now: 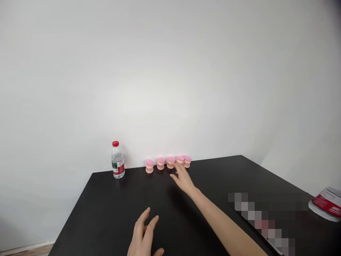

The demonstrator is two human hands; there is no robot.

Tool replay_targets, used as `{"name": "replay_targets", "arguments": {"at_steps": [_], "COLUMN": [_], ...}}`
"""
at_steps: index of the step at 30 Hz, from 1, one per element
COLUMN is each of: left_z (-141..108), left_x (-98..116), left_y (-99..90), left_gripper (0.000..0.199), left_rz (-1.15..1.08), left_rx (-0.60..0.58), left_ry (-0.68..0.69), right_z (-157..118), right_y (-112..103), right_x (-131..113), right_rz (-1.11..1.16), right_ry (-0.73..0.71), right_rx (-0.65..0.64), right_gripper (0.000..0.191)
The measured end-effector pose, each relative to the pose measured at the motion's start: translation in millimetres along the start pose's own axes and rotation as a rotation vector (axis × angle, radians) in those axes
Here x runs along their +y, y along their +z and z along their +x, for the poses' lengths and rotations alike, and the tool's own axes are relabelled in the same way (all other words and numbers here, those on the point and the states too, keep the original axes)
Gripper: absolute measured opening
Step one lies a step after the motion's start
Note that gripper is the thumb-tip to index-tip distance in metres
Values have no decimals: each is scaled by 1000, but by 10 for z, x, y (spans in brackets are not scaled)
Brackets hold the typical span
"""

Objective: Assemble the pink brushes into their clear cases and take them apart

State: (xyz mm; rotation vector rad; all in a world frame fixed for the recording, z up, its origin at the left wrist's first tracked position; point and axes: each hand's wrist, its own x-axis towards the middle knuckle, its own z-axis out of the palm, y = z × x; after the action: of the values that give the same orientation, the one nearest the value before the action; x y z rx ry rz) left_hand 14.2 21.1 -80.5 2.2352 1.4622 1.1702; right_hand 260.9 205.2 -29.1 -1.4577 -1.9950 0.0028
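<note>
Fingers (179, 171) of the right hand (183, 181) were spread open, their tips at the fourth of five pink brushes (180, 159), though whether they touched it could not be told. The brushes stood in a row along the far edge of the black desk (112, 199). The left hand (144, 233) lay open and low, well apart from them. A water bottle (118, 161) stood left of the row.

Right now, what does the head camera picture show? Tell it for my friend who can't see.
A right hand reaches across a black table toward a row of five small pink brushes. The left hand is nearer the camera. A red-capped water bottle stands left of the row.
</note>
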Motion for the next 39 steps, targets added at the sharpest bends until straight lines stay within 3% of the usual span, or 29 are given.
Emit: {"name": "replay_targets", "arguments": {"at_steps": [3,8,13,17,20,24,28,31,34,37,39], "left_z": [1,37,67,75,96,160,237,271,258,212,187], "left_x": [33,6,-5,20,11,-46,9,151,253,243,205], "left_y": [-16,-81,-137,-147,-187,-321,-480,-555,-559,-499,-453], "left_gripper": [78,76,77,71,63,54,61,43,24,18,18], "left_rz": [-6,-6,0,-5,-6,-63,-197,-269,-268,-222,-187], "left_rx": [0,31,33,57,118,195,183,58,-30,14,43], "left_ry": [9,-35,-82,-91,-91,-150,-243,-319,-273,-141,-52], "right_z": [111,506,716,678,480,-59,-679,-988,-1143,-1213,-1234], "right_y": [174,533,767,685,497,225,8,-107,-166,-176,-168], "right_x": [-450,-975,-1178,-1145,-1123,-1210,-1342,-1397,-1412,-1408,-1404], "right_rz": [62,85,141,242,344,539,834,1074,1154,1222,1233], "right_ry": [-97,-63,29,85,99,71,104,215,305,356,359], "right_rx": [-63,-67,-76,-113,-151,-226,-322,-334,-302,-286,-313], "right_gripper": [56,50,31,29,31,43,50,50,53,53,41]}}
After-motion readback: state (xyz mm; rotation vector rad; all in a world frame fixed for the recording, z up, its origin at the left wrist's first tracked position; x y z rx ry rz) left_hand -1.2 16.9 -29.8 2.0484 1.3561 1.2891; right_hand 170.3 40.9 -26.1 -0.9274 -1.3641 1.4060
